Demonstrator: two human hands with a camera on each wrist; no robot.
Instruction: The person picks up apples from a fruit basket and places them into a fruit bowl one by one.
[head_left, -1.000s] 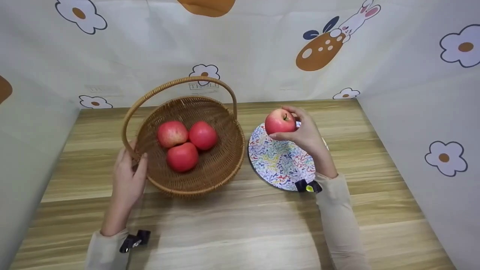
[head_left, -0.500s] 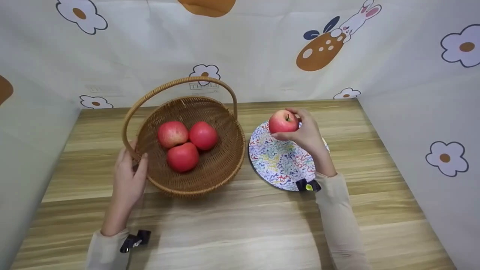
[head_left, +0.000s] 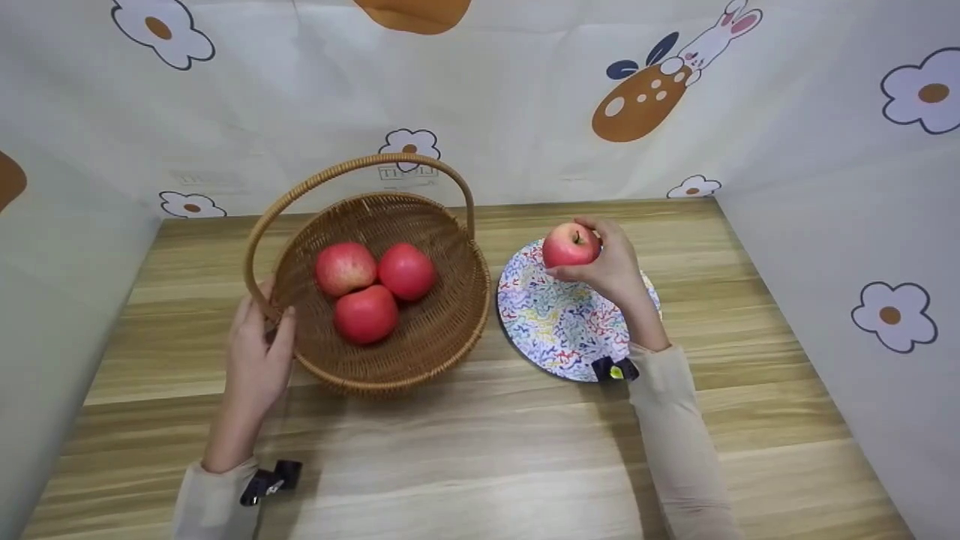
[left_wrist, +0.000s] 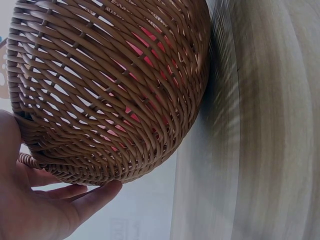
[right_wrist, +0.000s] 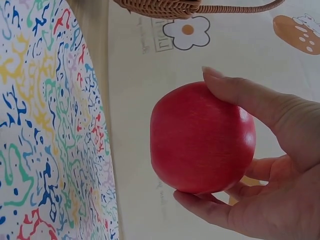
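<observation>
The apple, which the right hand pinches with thumb and fingers, may roll off the patterned disc if released too high, though this height is difficult to judge.

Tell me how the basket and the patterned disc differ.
The basket is brown woven wicker; the disc is white with multicoloured squiggles. The basket is deep with an arched handle; the disc is flat, with none. The left hand grips the basket; no hand holds the disc. Both look round.
</observation>
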